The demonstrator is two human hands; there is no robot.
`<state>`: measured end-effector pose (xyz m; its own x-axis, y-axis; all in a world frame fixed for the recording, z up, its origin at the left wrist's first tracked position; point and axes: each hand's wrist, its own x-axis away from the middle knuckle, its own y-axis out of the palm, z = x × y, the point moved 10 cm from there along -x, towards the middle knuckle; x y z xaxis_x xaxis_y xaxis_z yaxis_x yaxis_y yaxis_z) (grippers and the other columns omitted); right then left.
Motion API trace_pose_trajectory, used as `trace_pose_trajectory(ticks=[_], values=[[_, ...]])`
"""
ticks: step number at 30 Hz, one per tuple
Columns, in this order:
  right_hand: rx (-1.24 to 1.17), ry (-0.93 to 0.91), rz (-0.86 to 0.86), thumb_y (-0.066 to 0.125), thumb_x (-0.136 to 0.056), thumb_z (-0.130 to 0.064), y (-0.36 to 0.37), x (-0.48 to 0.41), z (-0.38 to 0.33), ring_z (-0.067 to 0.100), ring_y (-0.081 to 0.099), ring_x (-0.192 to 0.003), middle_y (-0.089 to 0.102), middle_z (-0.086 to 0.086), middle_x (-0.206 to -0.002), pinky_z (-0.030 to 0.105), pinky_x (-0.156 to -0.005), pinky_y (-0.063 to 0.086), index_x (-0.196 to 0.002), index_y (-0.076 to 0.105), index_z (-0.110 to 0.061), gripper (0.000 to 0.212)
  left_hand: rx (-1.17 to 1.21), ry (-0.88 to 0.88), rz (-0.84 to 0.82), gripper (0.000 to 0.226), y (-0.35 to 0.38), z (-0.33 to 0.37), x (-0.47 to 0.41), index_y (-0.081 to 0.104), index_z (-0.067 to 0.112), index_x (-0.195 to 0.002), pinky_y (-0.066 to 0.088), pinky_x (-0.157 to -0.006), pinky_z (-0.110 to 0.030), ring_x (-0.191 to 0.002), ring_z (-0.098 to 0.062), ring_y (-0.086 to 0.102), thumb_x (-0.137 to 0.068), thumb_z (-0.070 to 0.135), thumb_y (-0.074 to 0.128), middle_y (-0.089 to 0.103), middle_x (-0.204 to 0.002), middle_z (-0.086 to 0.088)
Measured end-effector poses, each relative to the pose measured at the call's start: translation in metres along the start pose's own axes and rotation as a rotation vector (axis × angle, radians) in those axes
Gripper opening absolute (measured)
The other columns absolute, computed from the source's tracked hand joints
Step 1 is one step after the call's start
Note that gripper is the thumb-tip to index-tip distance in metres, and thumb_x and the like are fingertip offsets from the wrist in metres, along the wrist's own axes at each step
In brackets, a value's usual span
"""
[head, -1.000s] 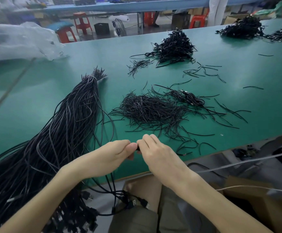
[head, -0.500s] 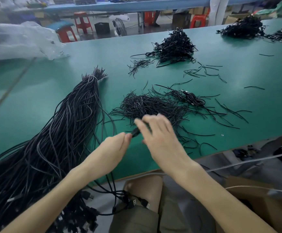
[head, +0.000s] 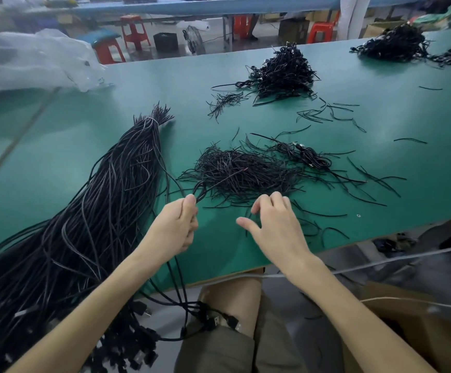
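The table top [head: 57, 168] is covered in a green sheet that looks matt and smooth, with a soft sheen where light falls. The cable bundle [head: 106, 211] is sheathed in black plastic or rubber, smooth and faintly glossy, as is the cable [head: 202, 187] pinched in the left hand [head: 173, 227]. The short ties [head: 240, 173] heaped near it are seen as thin, black and duller. Pale metal is shown at the plugs [head: 215, 321] below the table edge. The bag [head: 30, 63] is made of clear, crinkled, glossy film. The stools [head: 135, 30] appear as shiny red plastic, the shorts [head: 219, 351] as matt olive cloth, the box [head: 407, 319] as plain brown cardboard.
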<state>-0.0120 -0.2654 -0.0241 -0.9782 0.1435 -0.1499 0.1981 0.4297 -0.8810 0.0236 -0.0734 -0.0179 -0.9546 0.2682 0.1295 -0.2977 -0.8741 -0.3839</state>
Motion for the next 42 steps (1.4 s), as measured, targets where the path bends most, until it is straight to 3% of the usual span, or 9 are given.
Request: trace_pose_trajectory(ticks=[5,11,18,25,33,42], values=[[0.145,-0.031,-0.033,0.054,-0.097,-0.060,0.005,-0.002,-0.019,0.022,0.043,-0.109,0.050,0.003,-0.111,0.033,-0.099,0.041,-0.110,0.057,-0.013,0.049,-0.001,-0.005,-0.018,0.039,0.008,0.004,0.005,0.035,0.015,-0.079,0.020,-0.041,-0.025,-0.040,-0.013,0.023,-0.112,0.034,0.028,0.029,-0.057,0.004],[0.127,0.005,-0.096,0.054,-0.104,-0.039,0.009,-0.004,-0.015,0.024,0.045,-0.114,0.056,0.006,-0.115,0.035,-0.100,0.040,-0.115,0.063,-0.009,0.033,0.034,-0.038,-0.056,0.038,0.016,0.006,0.009,0.036,0.015,-0.080,0.019,-0.043,-0.025,-0.042,-0.014,0.022,-0.112,0.032,0.027,0.029,-0.057,0.004],[0.266,0.002,-0.129,0.044,-0.109,-0.033,0.016,-0.004,-0.016,0.028,0.047,-0.113,0.056,0.012,-0.119,0.034,-0.097,0.038,-0.119,0.058,-0.006,0.032,0.152,-0.064,-0.117,0.038,0.023,0.008,0.013,0.036,0.014,-0.080,0.026,-0.038,-0.023,-0.042,-0.015,0.022,-0.113,0.029,0.026,0.029,-0.057,0.004],[0.178,0.029,-0.098,0.054,-0.105,-0.038,0.009,-0.003,-0.012,0.026,0.046,-0.113,0.051,0.010,-0.121,0.034,-0.098,0.042,-0.122,0.055,-0.007,0.035,0.124,-0.074,-0.112,0.038,0.025,0.002,0.010,0.037,0.014,-0.080,0.026,-0.038,-0.023,-0.041,-0.015,0.024,-0.113,0.030,0.027,0.031,-0.056,0.004],[0.258,0.015,-0.165,0.055,-0.104,-0.019,0.014,-0.005,-0.017,0.030,0.048,-0.112,0.057,0.014,-0.117,0.034,-0.091,0.041,-0.113,0.060,-0.005,0.017,0.122,-0.080,-0.119,0.038,0.026,0.001,0.009,0.037,0.015,-0.080,0.026,-0.037,-0.022,-0.040,-0.014,0.025,-0.112,0.031,0.028,0.032,-0.055,0.005],[0.297,-0.011,-0.201,0.049,-0.105,-0.010,0.008,0.006,-0.019,0.029,0.046,-0.110,0.052,0.014,-0.118,0.032,-0.092,0.041,-0.118,0.055,-0.007,0.015,0.134,-0.092,-0.125,0.039,0.027,-0.005,0.007,0.037,0.015,-0.079,0.027,-0.036,-0.022,-0.039,-0.014,0.025,-0.113,0.032,0.028,0.032,-0.055,0.005]])
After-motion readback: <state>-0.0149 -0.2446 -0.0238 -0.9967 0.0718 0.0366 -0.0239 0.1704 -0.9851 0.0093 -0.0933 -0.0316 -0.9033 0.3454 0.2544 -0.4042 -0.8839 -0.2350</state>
